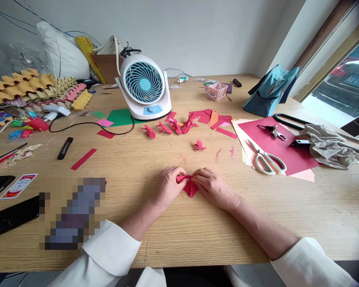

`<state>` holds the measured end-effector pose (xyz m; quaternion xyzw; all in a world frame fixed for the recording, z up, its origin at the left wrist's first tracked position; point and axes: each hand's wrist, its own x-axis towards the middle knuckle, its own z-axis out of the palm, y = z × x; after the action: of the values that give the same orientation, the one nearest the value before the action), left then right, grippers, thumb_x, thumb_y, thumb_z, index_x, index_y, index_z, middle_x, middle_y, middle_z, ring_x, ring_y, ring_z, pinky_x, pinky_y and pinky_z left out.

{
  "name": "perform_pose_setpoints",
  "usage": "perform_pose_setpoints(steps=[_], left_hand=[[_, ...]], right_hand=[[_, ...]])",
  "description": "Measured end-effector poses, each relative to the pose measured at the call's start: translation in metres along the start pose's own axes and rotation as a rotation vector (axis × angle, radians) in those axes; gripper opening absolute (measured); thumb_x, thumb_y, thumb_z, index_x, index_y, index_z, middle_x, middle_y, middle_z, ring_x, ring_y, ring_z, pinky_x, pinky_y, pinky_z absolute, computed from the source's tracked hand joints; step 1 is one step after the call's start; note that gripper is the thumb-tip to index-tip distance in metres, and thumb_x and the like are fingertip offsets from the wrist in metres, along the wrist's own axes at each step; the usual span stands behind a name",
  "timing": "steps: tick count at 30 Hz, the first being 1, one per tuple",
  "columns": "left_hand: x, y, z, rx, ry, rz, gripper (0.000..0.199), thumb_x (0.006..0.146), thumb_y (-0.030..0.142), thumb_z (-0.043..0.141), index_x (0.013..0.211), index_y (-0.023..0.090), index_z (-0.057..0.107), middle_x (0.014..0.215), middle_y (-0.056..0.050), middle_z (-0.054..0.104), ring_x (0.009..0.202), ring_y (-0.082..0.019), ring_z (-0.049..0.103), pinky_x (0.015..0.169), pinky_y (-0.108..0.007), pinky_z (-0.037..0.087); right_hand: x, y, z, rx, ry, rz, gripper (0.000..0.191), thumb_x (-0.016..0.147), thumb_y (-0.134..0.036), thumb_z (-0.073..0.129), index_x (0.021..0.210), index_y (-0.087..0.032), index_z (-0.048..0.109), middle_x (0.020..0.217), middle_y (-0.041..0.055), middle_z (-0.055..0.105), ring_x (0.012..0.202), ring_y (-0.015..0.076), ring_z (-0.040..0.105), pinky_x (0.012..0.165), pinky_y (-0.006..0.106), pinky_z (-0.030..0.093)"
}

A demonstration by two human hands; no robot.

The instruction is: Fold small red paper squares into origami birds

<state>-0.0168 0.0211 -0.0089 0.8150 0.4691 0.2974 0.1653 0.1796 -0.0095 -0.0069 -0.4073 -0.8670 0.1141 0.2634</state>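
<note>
Sleeves [112,247] [311,263], hands [169,185] [212,186] pinched on red paper [191,190]

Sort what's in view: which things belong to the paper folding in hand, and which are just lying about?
Belongs, it seems:
red paper between left hand and right hand
folded red figures
probably red sheet, scissors

Lying about:
fan
black marker
pink basket
blue bag

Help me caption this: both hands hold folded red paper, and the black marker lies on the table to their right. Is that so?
The left hand and right hand hold the folded red paper, but the black marker lies on the table to their left, not right, as the head view shows.
</note>
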Motion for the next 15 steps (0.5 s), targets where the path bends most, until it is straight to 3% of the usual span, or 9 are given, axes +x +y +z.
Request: perform_pose_setpoints(steps=[9, 15], left_hand=[[-0.0015, 0.0021, -0.0001, 0.017, 0.005, -0.034, 0.015, 0.078, 0.010, 0.069, 0.079, 0.021, 0.058, 0.080, 0.002, 0.067, 0.079, -0.017, 0.060, 0.075, -0.030, 0.043], [-0.0017, 0.0006, 0.0009, 0.042, 0.007, -0.061, 0.014, 0.077, 0.013, 0.070, 0.080, 0.022, 0.060, 0.082, 0.002, 0.069, 0.080, -0.017, 0.061, 0.076, -0.030, 0.043]], right_hand=[[-0.0011, -0.0032, 0.0030, -0.134, -0.051, -0.011, 0.020, 0.099, -0.014, 0.045, 0.098, -0.013, 0.065, 0.099, 0.0121, 0.060, 0.088, 0.0210, 0.052, 0.081, 0.035, 0.048], [-0.0016, -0.0030, 0.0058, -0.204, -0.087, -0.012, 0.021, 0.099, -0.015, 0.044, 0.105, -0.013, 0.064, 0.099, 0.0116, 0.059, 0.087, 0.0214, 0.049, 0.081, 0.035, 0.046]])
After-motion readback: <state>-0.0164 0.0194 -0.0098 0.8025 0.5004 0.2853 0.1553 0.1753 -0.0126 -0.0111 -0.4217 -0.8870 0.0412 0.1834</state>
